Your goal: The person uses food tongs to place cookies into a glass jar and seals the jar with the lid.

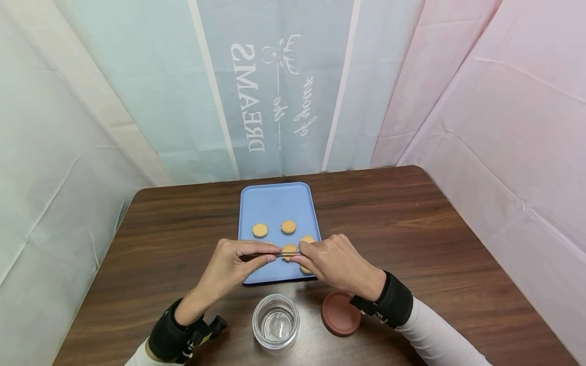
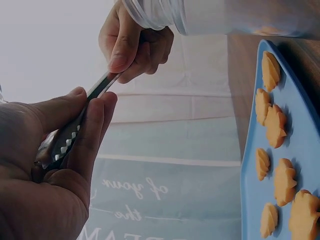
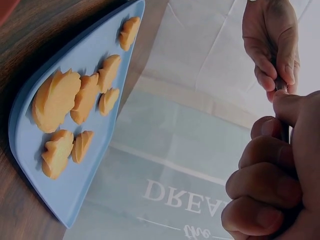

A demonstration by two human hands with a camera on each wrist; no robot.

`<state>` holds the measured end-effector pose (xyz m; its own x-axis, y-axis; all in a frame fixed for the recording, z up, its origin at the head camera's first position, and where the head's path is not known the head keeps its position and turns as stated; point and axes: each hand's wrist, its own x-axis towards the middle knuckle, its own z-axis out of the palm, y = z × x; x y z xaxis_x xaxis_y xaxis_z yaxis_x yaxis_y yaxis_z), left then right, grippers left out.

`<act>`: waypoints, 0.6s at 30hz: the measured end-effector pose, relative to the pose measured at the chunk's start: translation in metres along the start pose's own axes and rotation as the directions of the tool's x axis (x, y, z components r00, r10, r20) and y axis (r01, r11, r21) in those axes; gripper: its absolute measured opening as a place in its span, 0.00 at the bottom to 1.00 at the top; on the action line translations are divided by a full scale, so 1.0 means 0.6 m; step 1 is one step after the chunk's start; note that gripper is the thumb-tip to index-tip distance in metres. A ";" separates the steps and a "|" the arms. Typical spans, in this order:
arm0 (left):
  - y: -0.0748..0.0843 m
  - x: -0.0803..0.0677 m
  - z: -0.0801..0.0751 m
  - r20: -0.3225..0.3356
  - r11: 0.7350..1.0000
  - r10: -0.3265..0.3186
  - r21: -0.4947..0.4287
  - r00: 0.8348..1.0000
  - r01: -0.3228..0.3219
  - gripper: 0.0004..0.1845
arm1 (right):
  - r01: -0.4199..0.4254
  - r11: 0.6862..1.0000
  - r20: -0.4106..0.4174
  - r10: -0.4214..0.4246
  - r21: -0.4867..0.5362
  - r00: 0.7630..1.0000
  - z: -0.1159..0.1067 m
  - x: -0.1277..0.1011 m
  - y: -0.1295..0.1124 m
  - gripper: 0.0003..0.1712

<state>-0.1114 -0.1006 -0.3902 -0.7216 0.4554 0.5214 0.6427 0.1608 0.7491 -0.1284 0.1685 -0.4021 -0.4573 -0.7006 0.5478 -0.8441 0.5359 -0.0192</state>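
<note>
Gripped tongs [image 2: 70, 127], toothed edge [image 2: 69, 142], left-wrist view only

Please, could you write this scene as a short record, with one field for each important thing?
Left hand: grips the toothed end of what look like tongs
Right hand: grips their other end
Blue tray: on the table, beyond the jar
Cookies: on the tray, seven visible in each wrist view
Clear jar: upright, uncovered
Brown lid: on the table, right of the jar
</note>
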 end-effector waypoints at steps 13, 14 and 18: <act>-0.005 -0.001 0.002 0.020 1.000 -0.022 -0.017 1.000 0.022 0.12 | -0.013 1.000 0.033 0.013 0.005 0.999 -0.001 -0.004 0.004 0.29; -0.005 -0.002 0.001 0.026 0.999 -0.034 -0.026 0.999 0.035 0.12 | -0.011 1.000 0.038 0.011 0.007 0.999 -0.002 -0.004 0.004 0.29; -0.001 -0.004 -0.003 0.061 0.996 -0.085 -0.036 0.994 0.087 0.21 | -0.011 1.000 0.063 0.010 0.018 0.998 -0.004 -0.003 0.006 0.29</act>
<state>-0.1106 -0.1032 -0.3914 -0.7564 0.4930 0.4298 0.5676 0.1681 0.8060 -0.1300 0.1730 -0.4013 -0.4826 -0.7232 0.4940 -0.8436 0.5354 -0.0402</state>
